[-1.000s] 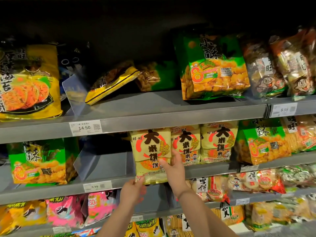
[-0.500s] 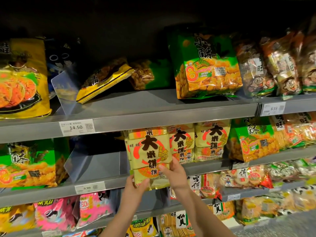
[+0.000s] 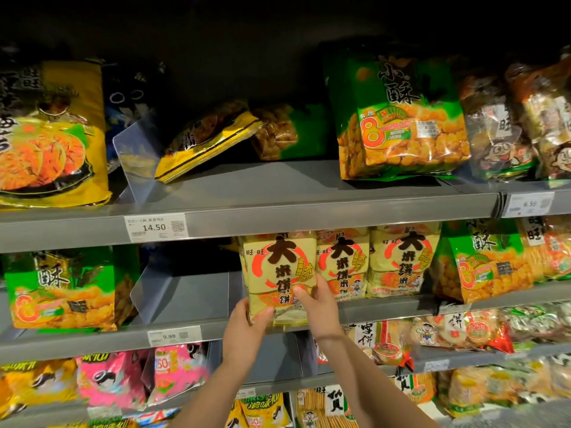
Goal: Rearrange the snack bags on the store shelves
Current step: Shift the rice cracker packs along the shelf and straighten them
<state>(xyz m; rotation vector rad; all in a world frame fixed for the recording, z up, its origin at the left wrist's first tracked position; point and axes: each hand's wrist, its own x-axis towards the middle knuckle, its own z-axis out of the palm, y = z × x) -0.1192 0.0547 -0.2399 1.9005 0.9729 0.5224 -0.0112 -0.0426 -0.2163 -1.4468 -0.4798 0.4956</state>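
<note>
Left hand [image 3: 247, 330] and right hand [image 3: 315, 307] grip the pale yellow snack bag [image 3: 278, 267] by its lower corners; it is upright at the middle shelf [image 3: 92, 342] front edge.

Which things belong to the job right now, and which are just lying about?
In the job: cream rice-cracker bag, gripped by left hand and right hand.
Lying about: tipped yellow bag, big green bag above, pink bags below, 14.50 price tag.
</note>
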